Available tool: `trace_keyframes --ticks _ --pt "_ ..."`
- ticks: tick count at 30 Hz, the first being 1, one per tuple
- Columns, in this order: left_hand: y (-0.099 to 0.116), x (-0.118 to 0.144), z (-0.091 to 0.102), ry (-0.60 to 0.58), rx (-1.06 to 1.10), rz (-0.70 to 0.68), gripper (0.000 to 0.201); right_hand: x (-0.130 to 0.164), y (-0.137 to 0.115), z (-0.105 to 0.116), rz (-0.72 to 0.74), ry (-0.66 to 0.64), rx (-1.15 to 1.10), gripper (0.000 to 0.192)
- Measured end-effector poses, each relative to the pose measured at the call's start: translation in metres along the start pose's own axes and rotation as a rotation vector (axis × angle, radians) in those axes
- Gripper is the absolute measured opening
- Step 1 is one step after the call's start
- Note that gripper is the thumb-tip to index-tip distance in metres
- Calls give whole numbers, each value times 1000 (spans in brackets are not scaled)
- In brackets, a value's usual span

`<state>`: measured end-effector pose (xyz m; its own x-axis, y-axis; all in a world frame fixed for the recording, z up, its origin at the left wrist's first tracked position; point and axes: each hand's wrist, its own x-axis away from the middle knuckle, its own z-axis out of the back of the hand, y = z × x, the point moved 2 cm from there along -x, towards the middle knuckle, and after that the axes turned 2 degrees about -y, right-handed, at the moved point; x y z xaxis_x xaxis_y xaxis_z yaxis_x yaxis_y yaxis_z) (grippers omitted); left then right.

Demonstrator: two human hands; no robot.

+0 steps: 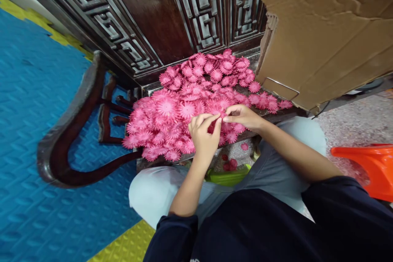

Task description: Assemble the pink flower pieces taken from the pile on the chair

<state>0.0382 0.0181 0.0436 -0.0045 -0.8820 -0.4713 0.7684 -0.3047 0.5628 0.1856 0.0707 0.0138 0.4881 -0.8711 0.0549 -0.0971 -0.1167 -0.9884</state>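
Note:
A broad heap of pink artificial flower heads (172, 108) covers a dark wooden bench seat (139, 166). Over the front of the heap, my left hand (204, 131) pinches with thumb and forefinger at a small pink artificial flower (222, 115). My right hand (244, 118) meets it from the right, its fingertips closed on the same flower. Most of that flower is hidden by the fingers. Flat, many-petalled flowers lie behind and to the left of my hands, with smaller ones at the back and right.
A carved wooden backrest (153, 12) rises behind the heap, and a curved armrest (55, 155) stands left. A large cardboard box (322, 45) is at the right. Between my legs are a green object (229, 177) and fallen flowers (231, 164). An orange plastic item (374, 168) stands far right.

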Motion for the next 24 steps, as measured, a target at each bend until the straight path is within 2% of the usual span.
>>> trace_keyframes --ticks 3,13,19,24 --pt "0 -1 -1 -62 82 32 16 0 -3 2 18 -7 3 22" --pt "-3 -4 0 -158 439 134 11 0 -9 1 14 -46 -41 21" --pt "-4 -6 0 -228 480 191 9 2 -10 2 3 -96 34 18" --pt "-8 -6 -4 -292 623 327 9 4 -13 2 2 -154 53 17"
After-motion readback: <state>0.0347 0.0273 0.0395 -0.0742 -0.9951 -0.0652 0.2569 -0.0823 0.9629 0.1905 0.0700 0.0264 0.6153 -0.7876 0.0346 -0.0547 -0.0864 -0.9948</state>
